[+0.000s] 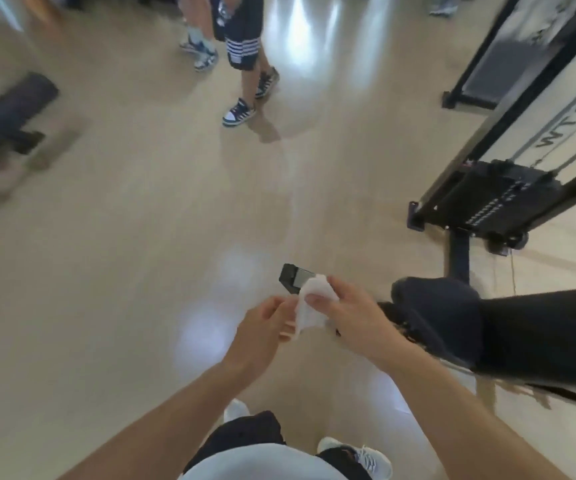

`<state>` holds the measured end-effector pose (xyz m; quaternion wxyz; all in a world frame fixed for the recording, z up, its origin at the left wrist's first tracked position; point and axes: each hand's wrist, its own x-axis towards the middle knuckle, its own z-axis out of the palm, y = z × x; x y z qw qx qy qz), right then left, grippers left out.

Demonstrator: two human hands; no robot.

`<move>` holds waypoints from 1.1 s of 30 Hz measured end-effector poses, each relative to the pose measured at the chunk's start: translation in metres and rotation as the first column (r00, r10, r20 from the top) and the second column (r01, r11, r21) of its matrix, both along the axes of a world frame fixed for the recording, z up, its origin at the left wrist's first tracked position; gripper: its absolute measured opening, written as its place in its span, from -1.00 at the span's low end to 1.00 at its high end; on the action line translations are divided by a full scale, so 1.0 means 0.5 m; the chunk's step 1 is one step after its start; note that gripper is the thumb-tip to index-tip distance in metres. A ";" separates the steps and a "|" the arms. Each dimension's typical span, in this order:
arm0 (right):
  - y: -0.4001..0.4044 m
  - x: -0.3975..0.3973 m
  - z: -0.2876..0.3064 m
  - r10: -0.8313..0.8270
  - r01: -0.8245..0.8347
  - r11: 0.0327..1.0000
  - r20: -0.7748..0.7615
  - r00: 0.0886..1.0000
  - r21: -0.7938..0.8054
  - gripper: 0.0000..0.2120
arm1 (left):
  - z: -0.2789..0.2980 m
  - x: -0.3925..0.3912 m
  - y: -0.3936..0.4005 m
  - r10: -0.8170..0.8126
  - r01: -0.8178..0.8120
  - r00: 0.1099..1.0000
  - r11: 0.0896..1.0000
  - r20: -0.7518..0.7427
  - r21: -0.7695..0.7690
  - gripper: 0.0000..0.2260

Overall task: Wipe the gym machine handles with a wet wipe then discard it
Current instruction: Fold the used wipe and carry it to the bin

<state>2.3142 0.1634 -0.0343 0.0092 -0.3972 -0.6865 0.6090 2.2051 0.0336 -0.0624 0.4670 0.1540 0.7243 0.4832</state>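
Down in front of the body, a white wet wipe is held between both hands. It is pinched at its lower edge by the curled fingers of the left hand, and its upper part is gripped by the right hand, thumb pressed on top. A black handle end is seen just beyond the wipe, touching it. A black padded seat lies to the right, and the weight machine stands farther back on the pale floor.

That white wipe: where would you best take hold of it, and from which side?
Pinch the wet wipe at its loose lower edge, coming from the left. The right hand bunches the top against a dark handle end; the left hand already pinches that hanging part.
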 end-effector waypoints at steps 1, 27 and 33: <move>-0.021 -0.056 0.005 0.044 -0.044 0.999 -0.038 0.998 0.014 -0.80 | 0.011 -0.043 -0.034 0.023 -0.023 1.000 1.000 -0.003 0.011 -0.68; 0.057 -1.137 -0.106 0.618 -0.618 0.786 0.032 0.785 -0.012 -0.77 | -0.044 -0.983 -0.025 0.567 -0.567 0.823 0.823 -0.004 -0.013 -0.85; 0.183 -1.417 -0.093 0.752 -0.772 0.631 0.185 0.632 0.071 -0.95 | -0.033 -1.223 0.076 0.685 -0.686 0.728 0.727 -0.021 -0.029 -0.87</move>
